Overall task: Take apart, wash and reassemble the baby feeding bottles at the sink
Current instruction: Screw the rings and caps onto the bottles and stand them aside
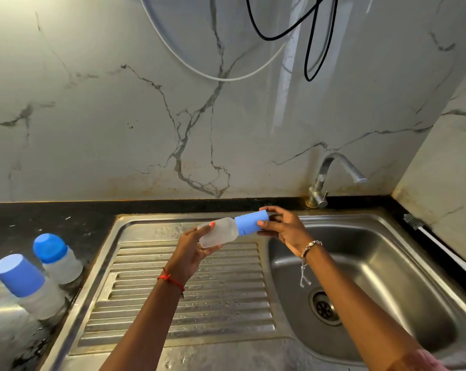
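Note:
I hold a baby bottle sideways above the sink's draining board. My left hand (191,246) grips its frosted clear body (221,232). My right hand (282,228) grips its light blue cap (252,223) with thumb and fingers round it. The cap sits on the bottle. Two more capped bottles stand on the dark counter at the left: one with a darker blue domed cap (56,257) and one with a light blue cap (28,286).
The steel sink basin (387,263) with its drain (324,306) lies at the right, the ribbed draining board (199,298) in the middle. A tap (331,178) stands behind the basin, no water running. A brush handle (440,247) lies along the right counter edge. Cables hang on the marble wall.

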